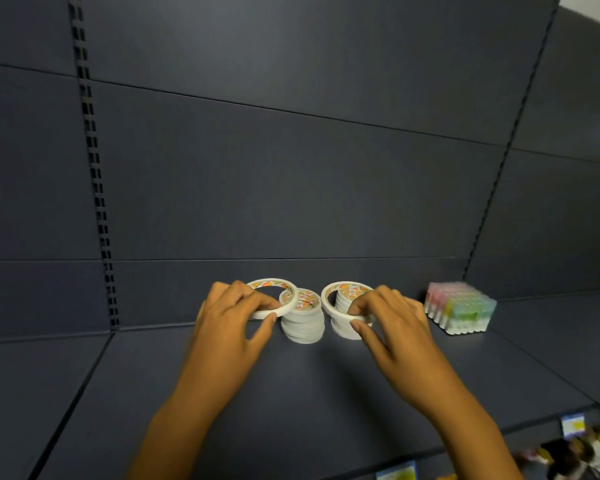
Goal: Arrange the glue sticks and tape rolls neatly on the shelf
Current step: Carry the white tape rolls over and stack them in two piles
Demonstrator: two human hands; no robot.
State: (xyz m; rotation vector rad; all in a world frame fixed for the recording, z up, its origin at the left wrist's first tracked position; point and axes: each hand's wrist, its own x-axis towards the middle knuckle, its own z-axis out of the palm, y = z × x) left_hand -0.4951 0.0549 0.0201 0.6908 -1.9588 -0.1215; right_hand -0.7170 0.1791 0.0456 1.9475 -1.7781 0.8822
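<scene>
White tape stacks [303, 323], seemingly hand-hidden.

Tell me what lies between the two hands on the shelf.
In the head view, two stacks of tape rolls sit between the left hand and right hand; each hand pinches one roll.

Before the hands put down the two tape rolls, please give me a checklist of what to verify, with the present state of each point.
1. Left hand grips its tape roll: ok, thumb and fingers pinch the rim.
2. Right hand grips its roll: ok.
3. Left stack straight: not ok, its rolls sit offset.
4. Right stack straight: cannot tell, largely hidden by the hand.
5. Free shelf in front: ok.
6. Glue stick pack apart from the stacks: ok, it stands to the right.
</scene>
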